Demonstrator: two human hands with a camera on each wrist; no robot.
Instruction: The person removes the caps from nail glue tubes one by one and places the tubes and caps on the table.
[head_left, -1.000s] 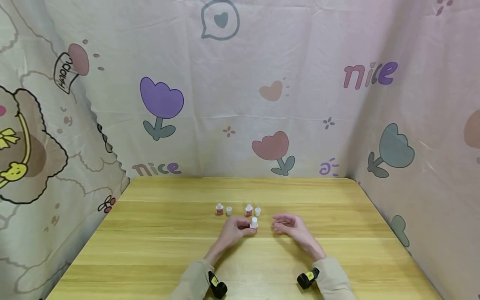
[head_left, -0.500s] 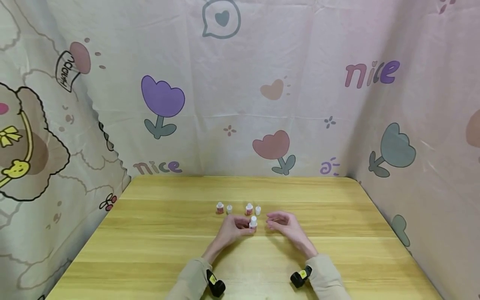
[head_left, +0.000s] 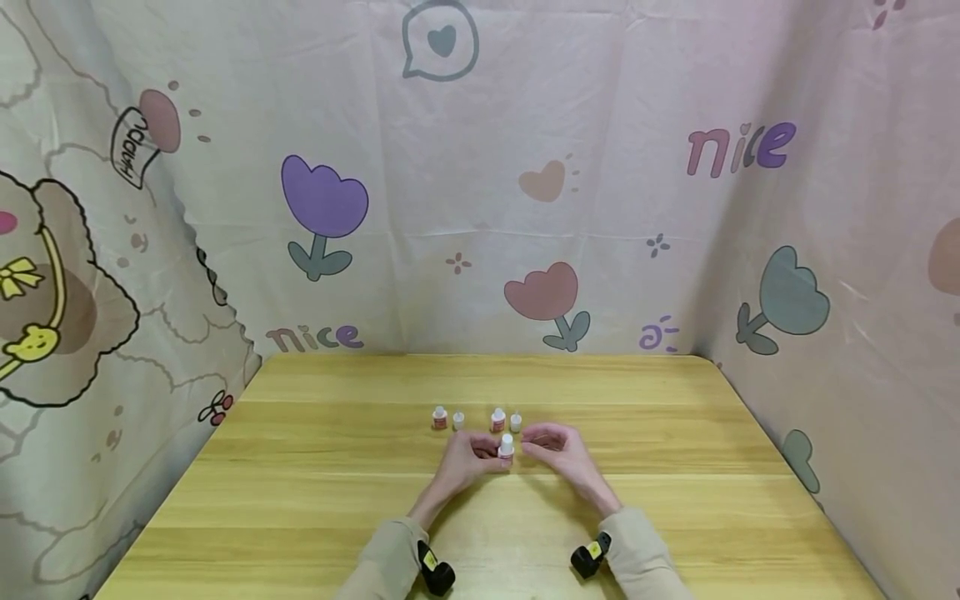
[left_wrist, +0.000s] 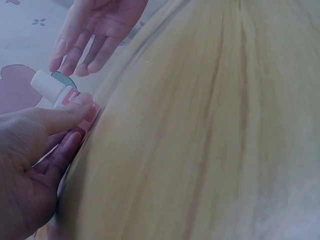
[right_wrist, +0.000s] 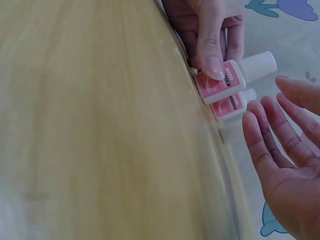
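Note:
A small white bottle with a pink label and a white cap (head_left: 507, 442) stands upright on the table in the head view. My left hand (head_left: 461, 460) pinches it between thumb and fingers low on its body; the thumb covers part of the label (right_wrist: 229, 77) in the right wrist view. The cap (left_wrist: 46, 85) is on this bottle. Just right of it hovers my right hand (head_left: 564, 454), fingers loosely bent and apart, with nothing in them. In the right wrist view, those fingers (right_wrist: 256, 140) are near the cap without touching it.
Behind my hands stand two similar bottles with their caps off, one at left (head_left: 439, 418) and one at right (head_left: 498, 420). Beside each is a white cap, a left one (head_left: 458, 422) and a right one (head_left: 516, 422). A patterned cloth (head_left: 450, 250) hangs behind the wooden table (head_left: 315, 500).
My right hand has moved left toward the held bottle. The left hand keeps its grip in about the same place, and the bottles and caps behind have not moved.

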